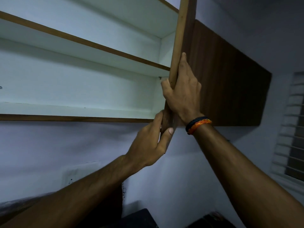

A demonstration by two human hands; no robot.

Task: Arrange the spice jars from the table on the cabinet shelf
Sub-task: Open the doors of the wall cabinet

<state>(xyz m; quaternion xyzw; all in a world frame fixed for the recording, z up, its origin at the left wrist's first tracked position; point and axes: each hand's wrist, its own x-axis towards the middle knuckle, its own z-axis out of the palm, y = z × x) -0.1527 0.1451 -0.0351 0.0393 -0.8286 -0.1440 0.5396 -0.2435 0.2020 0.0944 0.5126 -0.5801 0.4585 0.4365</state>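
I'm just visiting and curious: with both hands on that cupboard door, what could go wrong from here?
1. The right hand has its thumb wrapped round the edge of the cabinet door; if the door swings shut, it could get pinched against the cabinet.
2. The left hand grips the door's bottom corner, so it could slip off.
3. The shelf shows no jars here, and both hands are occupied.

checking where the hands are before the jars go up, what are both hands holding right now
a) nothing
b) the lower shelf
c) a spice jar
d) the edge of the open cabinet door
d: the right hand wraps its fingers round the edge of the open door, and the left hand grips the door's bottom corner; no jar is in view.
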